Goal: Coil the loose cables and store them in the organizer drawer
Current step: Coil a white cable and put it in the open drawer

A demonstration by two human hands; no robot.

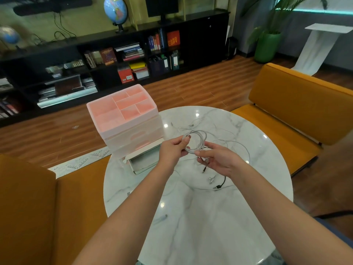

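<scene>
Above the round marble table (200, 217), my left hand (172, 151) grips a white cable (196, 139) wound into a loop. My right hand (219, 159) pinches the same cable's lower end just right of the loop. A black cable (220, 183) and several loose white cables (191, 126) lie on the table under and beyond my hands. The pink-white organizer (124, 119) stands at the table's far left, its drawers closed as far as I can tell. A small open white box (144, 159) lies in front of it, by my left wrist.
Orange sofas flank the table on the left (38, 207) and right (296, 115). A dark bookshelf (114, 58) with books and a globe lines the far wall. A green plant pot (267, 46) stands at the back right on the wooden floor.
</scene>
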